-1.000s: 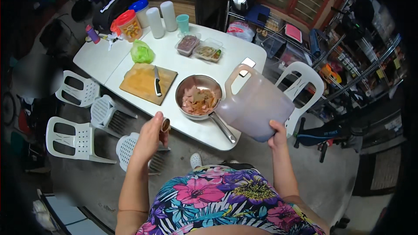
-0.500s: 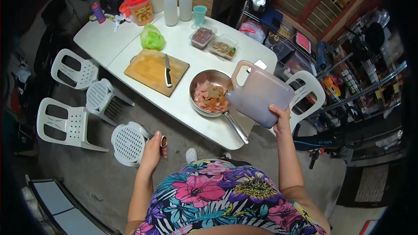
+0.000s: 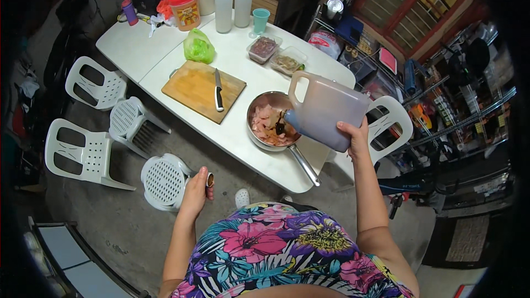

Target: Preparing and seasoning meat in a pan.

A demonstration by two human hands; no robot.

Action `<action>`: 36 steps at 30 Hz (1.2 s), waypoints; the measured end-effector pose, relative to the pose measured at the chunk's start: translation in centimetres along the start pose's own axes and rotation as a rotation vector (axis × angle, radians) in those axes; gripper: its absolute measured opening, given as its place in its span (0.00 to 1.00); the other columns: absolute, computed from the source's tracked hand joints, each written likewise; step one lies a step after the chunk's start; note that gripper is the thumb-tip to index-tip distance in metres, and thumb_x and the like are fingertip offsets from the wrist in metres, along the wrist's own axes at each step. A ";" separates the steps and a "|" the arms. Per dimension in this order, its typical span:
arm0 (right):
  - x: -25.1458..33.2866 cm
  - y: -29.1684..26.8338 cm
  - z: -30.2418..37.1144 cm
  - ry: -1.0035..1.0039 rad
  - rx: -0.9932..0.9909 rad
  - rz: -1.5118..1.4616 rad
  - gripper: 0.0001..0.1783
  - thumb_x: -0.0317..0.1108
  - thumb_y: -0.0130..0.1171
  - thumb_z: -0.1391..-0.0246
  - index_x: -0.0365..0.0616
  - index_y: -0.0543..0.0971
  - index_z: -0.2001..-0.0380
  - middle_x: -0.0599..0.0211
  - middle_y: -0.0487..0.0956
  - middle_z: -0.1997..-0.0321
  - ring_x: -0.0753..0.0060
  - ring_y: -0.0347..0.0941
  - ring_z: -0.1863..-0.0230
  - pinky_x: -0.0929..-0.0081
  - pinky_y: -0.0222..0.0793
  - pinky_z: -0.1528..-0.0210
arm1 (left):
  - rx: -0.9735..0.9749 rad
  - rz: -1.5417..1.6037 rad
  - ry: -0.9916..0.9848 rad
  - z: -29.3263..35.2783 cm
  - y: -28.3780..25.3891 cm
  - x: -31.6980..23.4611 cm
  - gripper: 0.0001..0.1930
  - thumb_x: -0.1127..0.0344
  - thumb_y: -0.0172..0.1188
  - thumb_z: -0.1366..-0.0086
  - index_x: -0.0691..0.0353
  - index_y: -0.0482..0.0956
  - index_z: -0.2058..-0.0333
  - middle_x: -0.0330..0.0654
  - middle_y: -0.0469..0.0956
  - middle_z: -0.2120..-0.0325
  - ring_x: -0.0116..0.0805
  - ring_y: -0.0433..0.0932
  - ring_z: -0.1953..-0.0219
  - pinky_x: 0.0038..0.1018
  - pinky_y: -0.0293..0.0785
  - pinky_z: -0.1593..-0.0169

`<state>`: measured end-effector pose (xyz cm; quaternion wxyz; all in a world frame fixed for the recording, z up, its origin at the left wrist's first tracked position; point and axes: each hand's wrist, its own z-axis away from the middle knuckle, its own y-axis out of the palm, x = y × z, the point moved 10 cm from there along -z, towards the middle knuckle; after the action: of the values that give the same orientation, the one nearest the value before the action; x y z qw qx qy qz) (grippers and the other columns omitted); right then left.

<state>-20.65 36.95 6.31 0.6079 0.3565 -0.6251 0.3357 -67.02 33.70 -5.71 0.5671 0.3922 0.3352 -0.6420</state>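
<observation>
My right hand [image 3: 356, 138] grips the base end of a translucent plastic jug [image 3: 334, 111], tipped so its mouth is over the steel saucepan [image 3: 279, 100]. Inside the pan lie pale pink pieces of raw meat [image 3: 266, 117], with brown seasoning and a dark pool of liquid [image 3: 280, 125] below the jug's mouth. The pan stands on the table, its long handle [image 3: 305, 166] pointing toward me past the edge. My left hand [image 3: 194, 192] is closed around a small round cap [image 3: 210, 180] with a brown inside, held low in front of the table.
On the white table [image 3: 190, 120] lies a wooden cutting board [image 3: 193, 91] with a knife [image 3: 218, 91] on it. Behind are a green plastic bag [image 3: 199, 47], two food tubs [image 3: 264, 49] [image 3: 288, 62], a teal cup [image 3: 261, 21] and lidded buckets [image 3: 185, 11]. White chairs [image 3: 88, 152] and stools [image 3: 164, 182] stand left.
The jug has tilted further, and dark liquid now shows on the meat beneath its mouth. My left hand still holds the cap, almost unmoved. The view has shifted slightly.
</observation>
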 end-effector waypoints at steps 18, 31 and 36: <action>1.2 0.6 -0.8 -0.047 -0.005 0.017 0.40 0.30 0.70 0.72 0.35 0.64 0.50 0.57 0.72 0.57 0.65 0.71 0.56 0.69 0.70 0.52 | 0.030 -0.015 0.005 -1.3 0.4 0.0 0.27 0.43 0.40 0.31 0.62 0.71 0.74 0.36 0.67 0.85 0.24 0.66 0.82 0.22 0.65 0.78; 2.4 0.2 -1.3 -0.103 -0.019 0.008 0.38 0.29 0.69 0.72 0.35 0.65 0.52 0.59 0.72 0.57 0.66 0.71 0.57 0.71 0.69 0.52 | 0.041 -0.018 -0.010 -1.7 1.7 -0.8 0.26 0.44 0.41 0.31 0.62 0.72 0.73 0.35 0.67 0.83 0.24 0.66 0.82 0.21 0.66 0.77; 2.8 0.3 -0.8 -0.119 -0.019 -0.036 0.38 0.29 0.69 0.72 0.35 0.66 0.53 0.59 0.72 0.58 0.66 0.71 0.57 0.70 0.69 0.52 | 0.065 -0.014 -0.009 -1.8 2.2 -0.9 0.26 0.44 0.41 0.31 0.62 0.72 0.73 0.35 0.67 0.83 0.23 0.66 0.82 0.22 0.66 0.77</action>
<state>-20.49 37.69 9.10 0.5790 0.3814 -0.6566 0.2969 -64.61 35.41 -5.67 0.5511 0.4049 0.3146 -0.6583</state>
